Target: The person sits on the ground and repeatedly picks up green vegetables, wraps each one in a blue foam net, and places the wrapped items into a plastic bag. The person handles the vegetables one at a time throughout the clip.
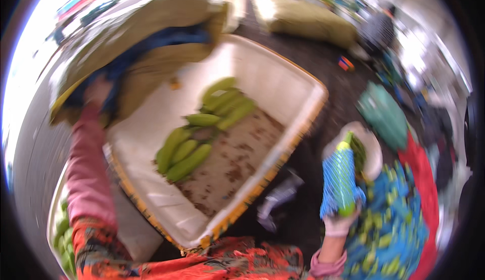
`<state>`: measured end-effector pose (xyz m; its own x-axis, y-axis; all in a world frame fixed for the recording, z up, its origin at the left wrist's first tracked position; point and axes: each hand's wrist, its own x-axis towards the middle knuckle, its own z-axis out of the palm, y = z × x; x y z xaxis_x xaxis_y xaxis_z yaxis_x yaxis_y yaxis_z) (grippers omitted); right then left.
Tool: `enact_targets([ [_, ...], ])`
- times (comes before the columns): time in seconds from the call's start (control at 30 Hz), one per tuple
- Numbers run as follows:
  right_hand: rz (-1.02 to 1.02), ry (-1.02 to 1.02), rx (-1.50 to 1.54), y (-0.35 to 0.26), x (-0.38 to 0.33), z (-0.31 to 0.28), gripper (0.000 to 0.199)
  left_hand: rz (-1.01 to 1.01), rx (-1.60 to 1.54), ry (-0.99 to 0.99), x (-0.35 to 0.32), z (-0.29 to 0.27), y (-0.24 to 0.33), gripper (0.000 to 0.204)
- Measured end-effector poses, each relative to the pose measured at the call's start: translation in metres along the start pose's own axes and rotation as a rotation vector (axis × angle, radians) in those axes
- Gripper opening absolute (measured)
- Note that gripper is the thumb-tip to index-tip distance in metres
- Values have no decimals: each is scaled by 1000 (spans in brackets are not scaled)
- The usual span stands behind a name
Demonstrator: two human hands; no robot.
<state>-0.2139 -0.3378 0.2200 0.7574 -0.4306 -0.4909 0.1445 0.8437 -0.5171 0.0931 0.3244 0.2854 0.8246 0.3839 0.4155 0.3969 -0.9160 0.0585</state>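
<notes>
My right hand (341, 225) is closed around the lower end of a long green fruit or vegetable (345, 184) in a blue foam net, holding it upright at the right. To the left, my left hand (97, 92) is at the opening of a bulky olive cover or sack (126, 42) with a blue lining (151, 45). Its fingers are blurred and partly hidden in the blue fabric. Between my arms, a large white foam box (298, 90) with yellow tape along its edge holds green bananas (189, 153), lying in clusters on a brown-stained bottom.
Beside the held piece lies a whitish round thing (374, 151). A pile of blue and yellow-green pieces (389, 224) fills the lower right, next to red cloth (424, 184) and a green bag (384, 113). Another olive sack (303, 19) and a person (378, 30) are farther back.
</notes>
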Motion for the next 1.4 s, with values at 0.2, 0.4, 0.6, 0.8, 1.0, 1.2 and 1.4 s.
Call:
enact_targets([
  [0.2,62,204,-77,-51,-9,-121,32,685,-161,33,-105,61,60,41],
  [0.4,-246,204,-72,-59,25,-118,24,766,-532,-461,-271,-19,205,29],
  [0.6,-72,242,5,-100,55,-157,35,650,-989,-570,-317,-31,253,22],
  [0.8,-374,154,-44,-157,13,-158,26,730,-1003,-365,-341,-49,289,16],
  [1.0,2,212,-72,-88,103,-183,27,887,-956,-195,-369,-86,317,23],
  [1.2,-442,125,277,-144,59,-208,29,802,-829,-36,-361,-81,283,18],
  [1.4,-1102,-290,-385,-142,-58,-46,53,779,-863,-25,-377,-109,309,19],
])
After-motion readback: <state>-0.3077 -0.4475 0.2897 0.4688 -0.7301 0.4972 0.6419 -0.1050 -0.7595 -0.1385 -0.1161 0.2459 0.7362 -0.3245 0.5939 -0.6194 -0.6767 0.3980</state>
